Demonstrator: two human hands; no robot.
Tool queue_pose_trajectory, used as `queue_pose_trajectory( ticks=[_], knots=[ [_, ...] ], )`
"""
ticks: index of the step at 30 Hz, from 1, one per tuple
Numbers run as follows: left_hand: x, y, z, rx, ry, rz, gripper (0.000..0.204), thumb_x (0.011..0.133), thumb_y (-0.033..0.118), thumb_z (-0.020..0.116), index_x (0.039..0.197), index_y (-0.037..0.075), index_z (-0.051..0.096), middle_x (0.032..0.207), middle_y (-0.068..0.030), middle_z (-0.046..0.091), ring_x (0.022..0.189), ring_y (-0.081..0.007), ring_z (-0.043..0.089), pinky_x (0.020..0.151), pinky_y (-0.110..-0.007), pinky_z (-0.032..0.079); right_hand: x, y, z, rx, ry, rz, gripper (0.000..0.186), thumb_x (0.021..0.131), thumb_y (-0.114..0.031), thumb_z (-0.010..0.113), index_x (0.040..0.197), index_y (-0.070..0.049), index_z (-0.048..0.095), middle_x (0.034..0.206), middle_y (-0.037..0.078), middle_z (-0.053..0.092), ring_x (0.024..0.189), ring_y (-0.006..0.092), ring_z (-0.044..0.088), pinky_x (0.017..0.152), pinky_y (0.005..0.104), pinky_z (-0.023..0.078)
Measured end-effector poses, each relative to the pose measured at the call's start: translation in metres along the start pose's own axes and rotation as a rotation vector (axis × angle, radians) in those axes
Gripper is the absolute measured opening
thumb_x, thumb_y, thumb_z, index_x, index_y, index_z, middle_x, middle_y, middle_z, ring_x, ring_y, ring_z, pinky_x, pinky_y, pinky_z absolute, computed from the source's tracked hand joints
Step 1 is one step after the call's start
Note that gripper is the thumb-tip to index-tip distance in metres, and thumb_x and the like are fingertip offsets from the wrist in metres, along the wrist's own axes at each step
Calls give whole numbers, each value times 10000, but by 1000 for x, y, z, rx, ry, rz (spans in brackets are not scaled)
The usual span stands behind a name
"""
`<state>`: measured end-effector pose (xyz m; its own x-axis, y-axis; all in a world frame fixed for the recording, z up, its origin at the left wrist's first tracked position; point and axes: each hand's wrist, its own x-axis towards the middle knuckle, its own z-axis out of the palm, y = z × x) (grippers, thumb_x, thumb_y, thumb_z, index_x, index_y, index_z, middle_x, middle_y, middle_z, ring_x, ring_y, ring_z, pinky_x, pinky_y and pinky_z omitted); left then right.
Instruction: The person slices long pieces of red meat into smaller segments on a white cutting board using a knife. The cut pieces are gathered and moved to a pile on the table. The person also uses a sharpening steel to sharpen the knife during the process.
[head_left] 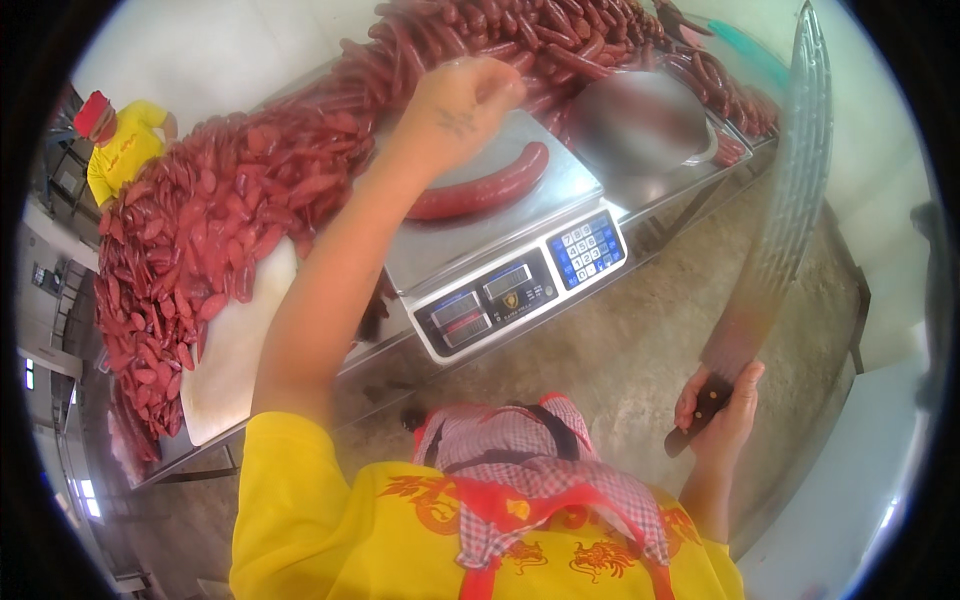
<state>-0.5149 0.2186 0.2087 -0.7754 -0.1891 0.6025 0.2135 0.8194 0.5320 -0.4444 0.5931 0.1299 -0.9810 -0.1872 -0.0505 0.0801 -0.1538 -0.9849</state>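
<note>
One long red sausage (485, 190) lies on the steel plate of a digital scale (590, 185). Above the plate's far edge, close to the heaped sausages, is my left hand (465, 112) with its fingers curled together. Whatever those fingers may hold is hidden. On the right, my right hand (735, 410) grips the dark riveted handle of a large knife (795, 170). Its long, broad blade points up and away from me, wet and smeared reddish near the handle.
A big heap of red sausages (440, 40) runs along the table's far side. Many cut pieces (190, 230) pile up at left beside a white cutting board (225, 370). A round metal bowl (640, 120) stands right of the scale. Another person (125, 140) in yellow is at far left.
</note>
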Motion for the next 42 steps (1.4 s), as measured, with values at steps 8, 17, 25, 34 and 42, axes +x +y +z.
queue_pose_trajectory(
  ticks=[8,17,25,34,42],
  knots=[
    [4,-14,32,-117,-34,24,326,897,304,636,1112,59,652,937,-82,675,785,-175,620,747,-302,497,5,0,-9,29,-19,-41,729,951,-647,297,787,13,558,523,100,515,386,154,470,372,263,384],
    [-72,-59,84,562,-278,-123,681,827,603,580,1149,5,528,988,-242,644,954,-393,620,859,-456,475,7,0,19,63,-7,51,724,949,-648,304,796,12,557,531,107,515,398,160,479,386,267,391],
    [-84,-72,-54,462,-427,-300,634,795,636,599,1006,39,623,856,-232,669,819,-403,653,722,-463,510,-8,9,77,-69,-134,11,741,948,-658,289,779,10,564,536,96,517,413,150,483,396,263,390],
    [-273,-103,-278,621,-681,-545,575,747,627,663,956,94,608,790,-168,652,784,-375,640,678,-443,484,-36,40,223,-246,-448,248,767,941,-674,273,800,15,579,575,80,538,457,142,507,432,260,413],
    [-408,-162,-303,649,-402,-500,369,800,385,688,1105,179,657,979,-35,584,961,-243,536,828,-409,386,-49,91,360,-871,-1009,321,572,998,-493,378,885,20,605,685,139,608,600,222,612,568,354,467]
  ],
)
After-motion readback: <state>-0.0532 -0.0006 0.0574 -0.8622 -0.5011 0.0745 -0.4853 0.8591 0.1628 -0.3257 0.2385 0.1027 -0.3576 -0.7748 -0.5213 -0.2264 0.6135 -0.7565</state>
